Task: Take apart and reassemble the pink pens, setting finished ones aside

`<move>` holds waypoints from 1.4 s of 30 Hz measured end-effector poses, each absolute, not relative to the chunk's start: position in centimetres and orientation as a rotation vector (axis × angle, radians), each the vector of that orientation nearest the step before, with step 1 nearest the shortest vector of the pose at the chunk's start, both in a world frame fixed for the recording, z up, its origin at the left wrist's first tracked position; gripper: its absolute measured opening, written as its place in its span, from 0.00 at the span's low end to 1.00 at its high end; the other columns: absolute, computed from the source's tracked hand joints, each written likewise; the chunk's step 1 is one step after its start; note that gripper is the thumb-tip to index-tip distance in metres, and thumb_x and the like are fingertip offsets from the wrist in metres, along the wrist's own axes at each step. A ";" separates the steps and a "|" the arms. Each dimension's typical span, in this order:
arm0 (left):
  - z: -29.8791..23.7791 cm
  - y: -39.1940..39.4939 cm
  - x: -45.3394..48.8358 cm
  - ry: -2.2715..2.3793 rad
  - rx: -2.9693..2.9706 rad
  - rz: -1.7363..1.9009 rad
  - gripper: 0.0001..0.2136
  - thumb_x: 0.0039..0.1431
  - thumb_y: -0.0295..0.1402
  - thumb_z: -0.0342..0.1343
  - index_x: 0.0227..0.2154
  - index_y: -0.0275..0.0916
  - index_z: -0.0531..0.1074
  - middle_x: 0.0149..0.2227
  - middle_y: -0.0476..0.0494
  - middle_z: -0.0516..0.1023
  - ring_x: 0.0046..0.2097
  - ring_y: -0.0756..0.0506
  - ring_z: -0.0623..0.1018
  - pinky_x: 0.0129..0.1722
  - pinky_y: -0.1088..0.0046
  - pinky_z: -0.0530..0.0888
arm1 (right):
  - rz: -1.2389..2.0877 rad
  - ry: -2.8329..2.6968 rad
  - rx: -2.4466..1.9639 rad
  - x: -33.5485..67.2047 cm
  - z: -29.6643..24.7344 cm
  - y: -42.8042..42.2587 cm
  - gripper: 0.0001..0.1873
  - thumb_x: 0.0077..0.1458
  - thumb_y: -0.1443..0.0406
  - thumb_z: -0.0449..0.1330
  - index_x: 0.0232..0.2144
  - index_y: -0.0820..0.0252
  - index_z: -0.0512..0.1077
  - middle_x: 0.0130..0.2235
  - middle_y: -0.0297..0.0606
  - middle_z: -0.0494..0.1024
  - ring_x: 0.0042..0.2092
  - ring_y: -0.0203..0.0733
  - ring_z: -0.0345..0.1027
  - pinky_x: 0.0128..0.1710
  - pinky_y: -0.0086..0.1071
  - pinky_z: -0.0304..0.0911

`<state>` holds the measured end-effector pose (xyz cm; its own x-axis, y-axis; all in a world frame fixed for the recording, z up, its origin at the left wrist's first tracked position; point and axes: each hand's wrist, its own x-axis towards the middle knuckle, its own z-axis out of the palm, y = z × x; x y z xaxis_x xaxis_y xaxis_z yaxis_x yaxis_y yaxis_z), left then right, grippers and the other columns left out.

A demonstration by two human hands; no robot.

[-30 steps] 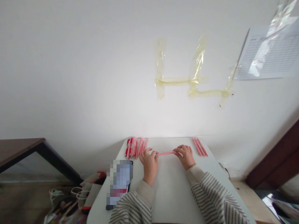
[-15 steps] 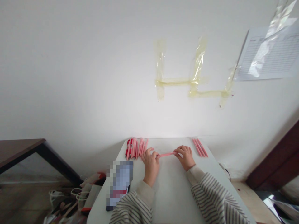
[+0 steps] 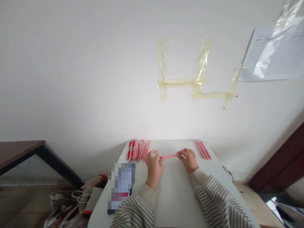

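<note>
A slim pink pen [image 3: 169,156] is stretched level between my two hands, just above the white table [image 3: 175,196]. My left hand [image 3: 154,166] pinches its left end between thumb and finger, and my right hand [image 3: 188,160] pinches the other end. Fingertips hide both ends of the pen. Left of my left hand lies a row of several pink pens [image 3: 143,150] beside red pens [image 3: 133,151] with dark tips. Beyond my right hand, several more pink pens [image 3: 203,150] lie side by side at a slant.
A phone [image 3: 121,188], partly pixelated, lies along the table's left side, by my left sleeve. The white wall [image 3: 106,79] rises right behind the table. Bags [image 3: 91,198] crowd the floor at the left, under a dark-framed brown table [image 3: 21,152].
</note>
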<state>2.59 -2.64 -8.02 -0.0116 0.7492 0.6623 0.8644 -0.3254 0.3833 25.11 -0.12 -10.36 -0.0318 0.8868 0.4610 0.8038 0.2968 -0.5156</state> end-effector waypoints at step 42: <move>-6.7 -3.0 2.2 -1.874 -2.174 -1.120 0.09 0.60 0.30 0.57 0.31 0.46 0.82 0.52 0.40 0.71 0.57 0.36 0.66 0.61 0.40 0.62 | 0.116 -1.836 -1.425 25.1 -10.1 0.0 0.12 0.63 0.51 0.59 0.36 0.44 0.81 0.38 0.37 0.81 0.48 0.50 0.66 0.53 0.46 0.56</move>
